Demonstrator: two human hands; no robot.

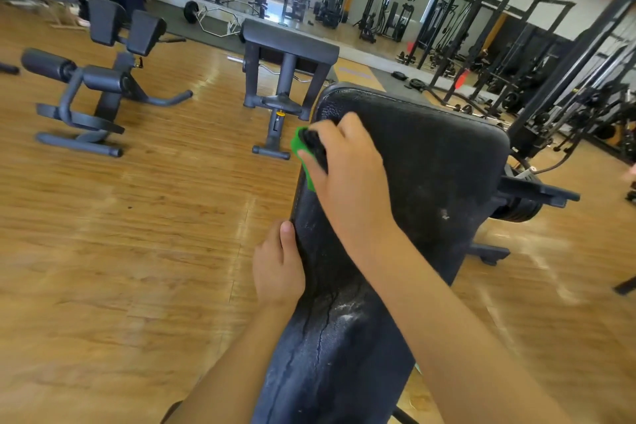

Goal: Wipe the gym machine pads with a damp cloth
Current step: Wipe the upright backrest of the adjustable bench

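Note:
A long black bench pad (pixel 423 162), cracked and dusty white near me, runs from the bottom centre up to the middle of the view. My right hand (pixel 347 165) reaches across it and presses a green cloth (pixel 300 148) against the pad's upper left edge, fingers curled round the cloth and the rim. Only a small green part of the cloth shows past the fingers. My left hand (pixel 278 265) grips the pad's left edge lower down, thumb lying on top of the surface.
Wooden floor lies all around. A preacher-curl bench (pixel 285 55) stands just beyond the pad, a back-extension machine (pixel 99 79) at the left. Black power racks (pixel 499 45) and weight plates fill the right. People stand at the far back left by the mirror wall.

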